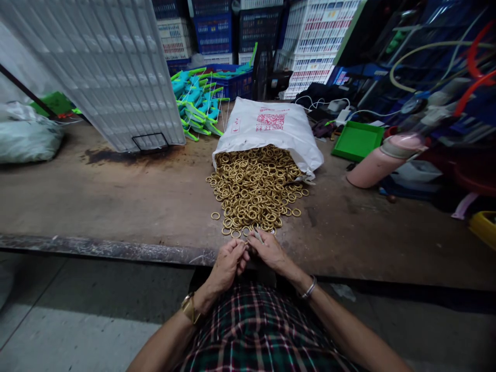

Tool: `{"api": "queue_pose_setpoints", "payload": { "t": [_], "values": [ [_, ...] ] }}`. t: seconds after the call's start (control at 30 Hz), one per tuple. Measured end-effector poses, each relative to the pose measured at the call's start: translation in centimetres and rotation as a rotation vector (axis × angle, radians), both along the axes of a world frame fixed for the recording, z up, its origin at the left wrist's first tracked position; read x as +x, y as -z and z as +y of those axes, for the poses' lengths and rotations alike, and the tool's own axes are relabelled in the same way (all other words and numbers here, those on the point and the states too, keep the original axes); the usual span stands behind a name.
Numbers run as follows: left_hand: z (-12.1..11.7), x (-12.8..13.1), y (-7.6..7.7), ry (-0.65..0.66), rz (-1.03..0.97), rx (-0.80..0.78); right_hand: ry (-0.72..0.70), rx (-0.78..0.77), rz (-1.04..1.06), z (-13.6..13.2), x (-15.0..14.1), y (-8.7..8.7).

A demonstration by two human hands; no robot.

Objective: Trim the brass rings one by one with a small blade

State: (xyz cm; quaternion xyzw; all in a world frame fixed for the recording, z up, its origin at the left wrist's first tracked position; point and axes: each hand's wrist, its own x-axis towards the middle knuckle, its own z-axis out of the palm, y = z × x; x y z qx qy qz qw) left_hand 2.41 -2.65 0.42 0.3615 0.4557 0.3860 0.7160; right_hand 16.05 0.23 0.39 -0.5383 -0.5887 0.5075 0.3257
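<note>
A white sack [271, 129] lies open on the worn brown table [116, 201], and several small brass rings [253, 188] spill from it in a heap toward me. My left hand [228, 266] and my right hand [268, 251] meet at the table's near edge, right at the foot of the heap. Both have their fingers pinched together around something small between them; what it is I cannot make out. A gold watch sits on my left wrist and a silver bangle on my right.
A large ribbed translucent panel [112, 67] leans at the back left. Turquoise plastic parts [196, 103] are piled behind the sack. A green tray [356, 140] and a pink bottle [377, 160] lie at the right. Stacked crates [310, 41] line the back. A grey bag [27, 137] sits far left.
</note>
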Motion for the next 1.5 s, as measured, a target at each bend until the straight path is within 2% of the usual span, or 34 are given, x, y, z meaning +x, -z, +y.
{"api": "queue_pose_setpoints", "payload": {
  "t": [0.13,0.3,0.67,0.8,0.9,1.0,1.1,1.27,1.5],
  "values": [
    [-0.2,-0.2,0.2,-0.011,0.006,0.038,0.023,0.113,-0.196,-0.3,0.4,0.5],
    [-0.3,-0.4,0.3,-0.011,0.096,0.123,-0.183,0.272,-0.459,-1.4,0.6,1.0],
    [-0.3,-0.5,-0.1,-0.025,0.236,0.224,-0.287,0.291,-0.718,-1.5,0.4,1.6],
    [-1.2,-0.5,-1.4,0.048,0.196,0.207,-0.255,0.225,-0.838,-0.8,0.4,0.9],
    [-1.7,-0.6,-2.4,0.117,0.044,0.131,-0.186,0.212,-0.893,-0.4,0.3,0.7],
    [-1.3,-0.9,-2.1,0.02,-0.168,-0.016,-0.075,0.27,-0.894,-0.3,0.0,0.9],
    [-1.0,-1.2,-1.3,-0.077,-0.27,-0.136,0.003,0.293,-0.921,-0.2,-0.6,1.0],
    [-1.0,-1.7,-0.5,-0.145,-0.329,-0.197,-0.02,0.276,-0.998,0.4,-1.4,0.2],
    [-0.2,-2.5,0.2,-0.131,-0.522,-0.357,-0.045,0.261,-0.978,0.5,-1.1,0.2]
  ]
}}
